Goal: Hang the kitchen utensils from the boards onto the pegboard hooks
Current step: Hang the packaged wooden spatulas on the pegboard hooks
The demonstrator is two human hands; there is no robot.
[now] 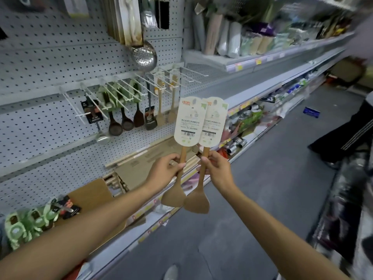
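Each hand, left hand [168,168] and right hand [217,168], grips an upright carded wooden spatula [188,126] mid-frame, the free pegboard hooks [181,74] just above.

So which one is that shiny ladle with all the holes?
Find the grey pegboard on the left. Above the row of hooks with dark and wooden spoons hangs the perforated metal skimmer. It is the only silver bowl dotted with holes.
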